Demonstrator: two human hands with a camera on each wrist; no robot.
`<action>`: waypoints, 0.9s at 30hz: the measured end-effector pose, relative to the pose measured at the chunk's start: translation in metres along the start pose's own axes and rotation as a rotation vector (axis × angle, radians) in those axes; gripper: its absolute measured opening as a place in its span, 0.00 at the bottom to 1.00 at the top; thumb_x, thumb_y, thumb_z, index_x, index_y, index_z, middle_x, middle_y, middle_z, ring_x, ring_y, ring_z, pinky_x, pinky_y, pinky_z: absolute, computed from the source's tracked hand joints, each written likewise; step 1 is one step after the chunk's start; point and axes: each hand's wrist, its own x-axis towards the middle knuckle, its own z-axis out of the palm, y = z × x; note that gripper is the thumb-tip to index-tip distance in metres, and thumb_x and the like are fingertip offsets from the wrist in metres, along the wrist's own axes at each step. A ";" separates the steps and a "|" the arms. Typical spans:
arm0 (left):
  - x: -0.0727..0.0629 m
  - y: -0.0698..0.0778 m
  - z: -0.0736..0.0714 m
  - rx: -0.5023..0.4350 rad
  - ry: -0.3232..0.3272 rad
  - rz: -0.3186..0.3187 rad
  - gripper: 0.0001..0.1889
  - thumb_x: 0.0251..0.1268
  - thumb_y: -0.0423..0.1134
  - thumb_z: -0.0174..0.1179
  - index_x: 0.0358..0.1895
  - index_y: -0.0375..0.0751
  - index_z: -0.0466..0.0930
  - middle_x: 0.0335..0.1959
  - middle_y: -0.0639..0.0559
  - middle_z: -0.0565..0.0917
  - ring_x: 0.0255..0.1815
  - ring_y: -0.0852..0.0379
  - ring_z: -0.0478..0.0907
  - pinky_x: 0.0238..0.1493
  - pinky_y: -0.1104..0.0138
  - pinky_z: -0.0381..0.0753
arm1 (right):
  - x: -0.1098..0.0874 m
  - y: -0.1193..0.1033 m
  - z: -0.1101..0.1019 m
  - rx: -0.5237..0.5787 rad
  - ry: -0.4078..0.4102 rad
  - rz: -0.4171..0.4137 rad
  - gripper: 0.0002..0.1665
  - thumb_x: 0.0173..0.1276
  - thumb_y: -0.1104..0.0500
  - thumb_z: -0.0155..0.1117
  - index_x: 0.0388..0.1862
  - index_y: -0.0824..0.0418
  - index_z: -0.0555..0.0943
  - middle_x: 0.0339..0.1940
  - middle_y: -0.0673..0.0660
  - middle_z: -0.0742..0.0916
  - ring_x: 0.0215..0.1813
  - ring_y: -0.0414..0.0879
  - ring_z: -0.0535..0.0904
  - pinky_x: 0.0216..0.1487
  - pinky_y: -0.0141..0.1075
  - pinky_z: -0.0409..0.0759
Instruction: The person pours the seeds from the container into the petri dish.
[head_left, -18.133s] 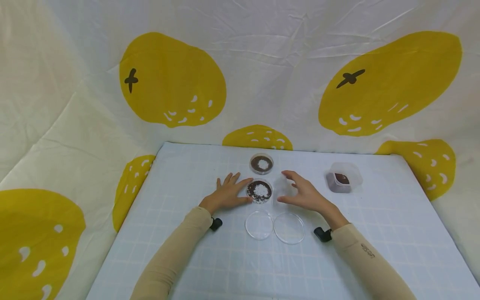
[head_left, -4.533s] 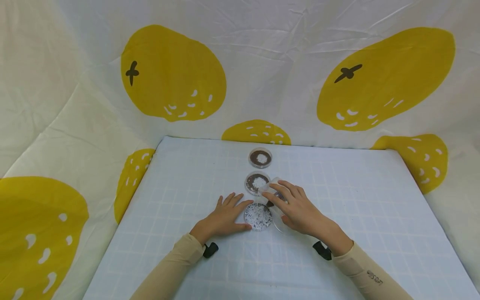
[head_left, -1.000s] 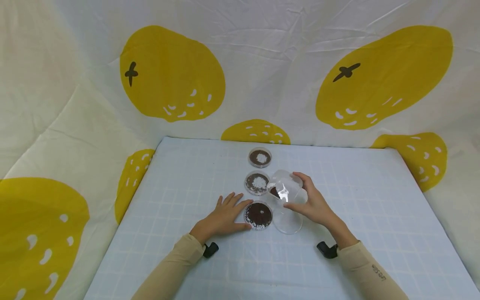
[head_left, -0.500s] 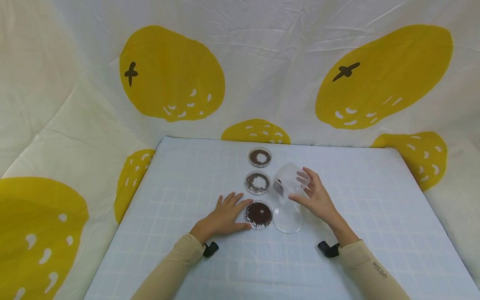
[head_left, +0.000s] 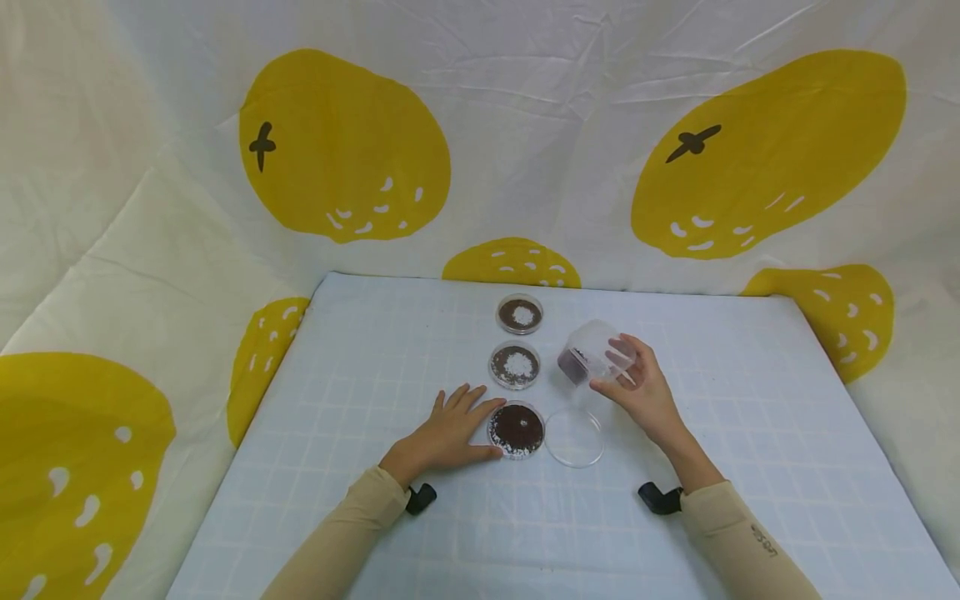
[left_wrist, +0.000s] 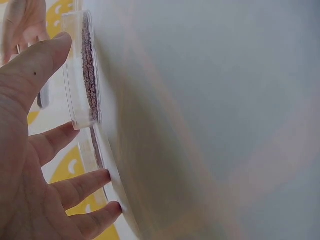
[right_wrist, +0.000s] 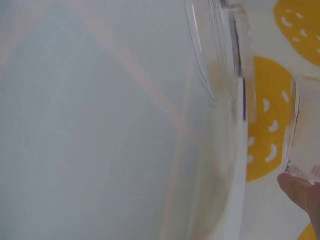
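Observation:
My left hand (head_left: 442, 433) braces a clear petri dish (head_left: 517, 431) between thumb and index finger, the other fingers spread on the table. Brown granules cover the dish, with white bits around its edge; from the side, the left wrist view shows the granule layer (left_wrist: 90, 70). To the right, my right hand (head_left: 647, 396) grips a clear plastic tub (head_left: 592, 343) by its near side, tilted above the table. Some brown granules lie at the tub's bottom. In the right wrist view, the thumb (right_wrist: 297, 190) lies against the tub's wall (right_wrist: 306, 130).
A clear round lid or shallow dish (head_left: 576, 466) lies right beside the near petri dish. Behind, in a line, stand a middle dish (head_left: 514, 365) and a far dish (head_left: 519, 314), both brown with white heaps. A patterned cloth (head_left: 525, 167) hangs behind the table.
Since 4.5 s ago, brown granules have covered the white in the near dish. The right hand has drawn the tub away to the right and tipped it back. The left hand stays put.

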 end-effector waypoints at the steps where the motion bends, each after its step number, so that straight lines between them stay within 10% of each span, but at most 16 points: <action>1: 0.000 0.000 -0.001 -0.002 0.000 -0.001 0.43 0.66 0.68 0.57 0.80 0.60 0.54 0.80 0.43 0.52 0.80 0.37 0.42 0.71 0.33 0.41 | 0.000 0.000 0.000 -0.002 0.009 -0.009 0.57 0.61 0.62 0.77 0.79 0.59 0.50 0.76 0.62 0.66 0.75 0.62 0.61 0.71 0.58 0.59; 16: 0.000 0.000 -0.001 -0.004 -0.004 -0.005 0.43 0.65 0.68 0.57 0.80 0.60 0.54 0.80 0.44 0.52 0.80 0.38 0.42 0.71 0.33 0.41 | 0.007 -0.003 -0.015 -0.080 0.271 0.067 0.60 0.59 0.57 0.79 0.78 0.61 0.48 0.76 0.64 0.64 0.74 0.63 0.63 0.71 0.54 0.61; 27: 0.000 0.000 0.000 0.002 0.003 0.003 0.43 0.65 0.68 0.57 0.80 0.60 0.54 0.80 0.43 0.53 0.80 0.38 0.43 0.70 0.33 0.41 | 0.009 0.003 -0.029 0.050 0.411 0.156 0.57 0.61 0.58 0.78 0.78 0.57 0.49 0.75 0.60 0.65 0.74 0.56 0.64 0.66 0.31 0.69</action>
